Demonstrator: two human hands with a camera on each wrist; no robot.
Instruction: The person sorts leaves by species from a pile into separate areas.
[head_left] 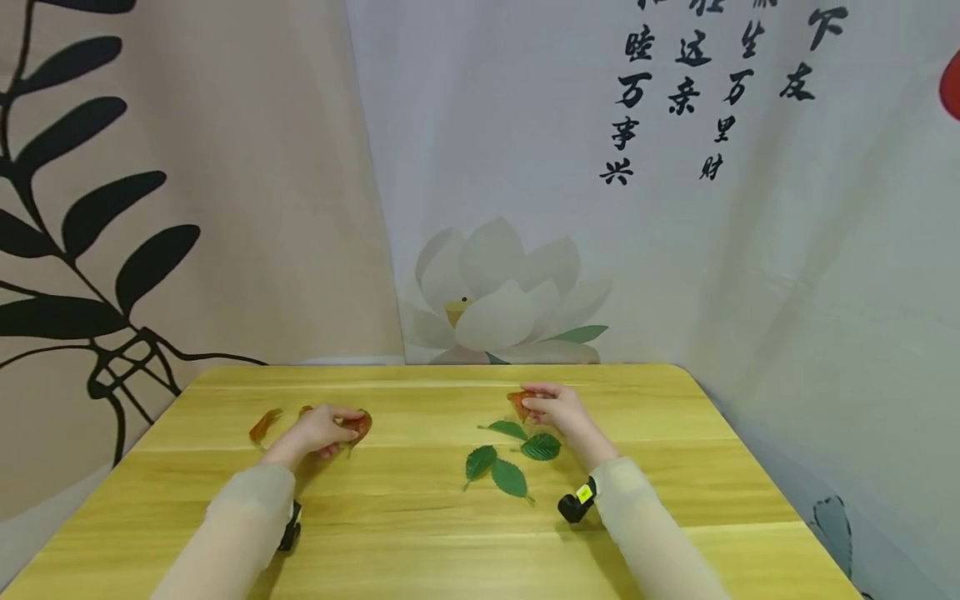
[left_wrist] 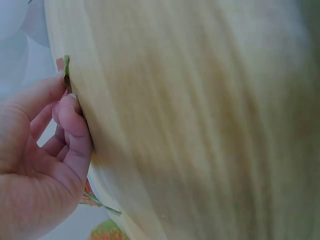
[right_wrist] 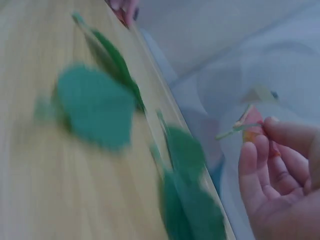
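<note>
In the head view my left hand (head_left: 324,429) pinches a reddish-brown leaf (head_left: 363,426) between thumb and fingers, just over the left part of the table. The left wrist view shows that leaf (left_wrist: 66,67) almost edge-on at the fingertips. Farther right, my right hand (head_left: 557,408) pinches an orange-red leaf (head_left: 519,403); the right wrist view shows this leaf (right_wrist: 251,117) with a pale stem. Several green leaves lie on the table nearer the body than the right hand, among them one serrated leaf (head_left: 541,447) and another leaf (head_left: 509,478).
An orange-brown leaf (head_left: 264,426) lies left of the left hand, and another orange leaf (head_left: 305,410) is partly hidden behind it. The yellow wooden table (head_left: 420,550) ends at a printed curtain (head_left: 480,167). A black wrist device (head_left: 576,502) juts from the right sleeve.
</note>
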